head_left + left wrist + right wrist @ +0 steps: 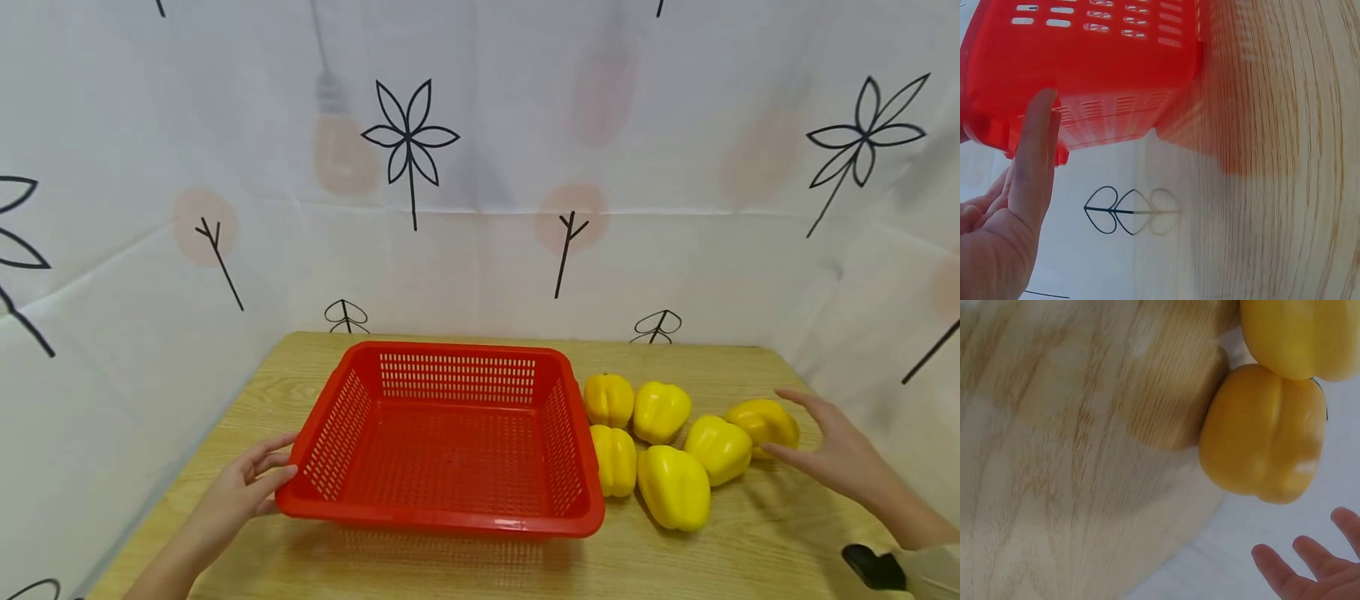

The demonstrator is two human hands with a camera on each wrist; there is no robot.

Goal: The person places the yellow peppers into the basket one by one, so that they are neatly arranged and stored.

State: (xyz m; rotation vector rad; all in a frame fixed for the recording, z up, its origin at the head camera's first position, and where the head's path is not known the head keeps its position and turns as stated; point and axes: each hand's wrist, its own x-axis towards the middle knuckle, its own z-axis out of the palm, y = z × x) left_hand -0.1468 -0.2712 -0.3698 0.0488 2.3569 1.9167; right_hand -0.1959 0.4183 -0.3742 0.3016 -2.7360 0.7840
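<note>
A red plastic basket [450, 523] with perforated walls sits in front of me with nothing inside. My left hand [238, 496] is at its left side, fingers fairly straight against the rim. In the left wrist view, the left hand's fingers [1038, 137] reach up the basket's outer wall [1085, 69] below the rim. On the right, my right hand [836, 450] is spread with thumb and fingers apart beside the rightmost yellow bell pepper [761, 419]. The right wrist view shows that pepper [1260, 437] just beyond the fingertips [1266, 553].
Several more yellow bell peppers [675, 487] lie between the basket and the right hand, some close against the basket's right side. Everything stands on a wood-grain table [780, 542]. A white patterned cloth [480, 267] hangs behind and at both sides.
</note>
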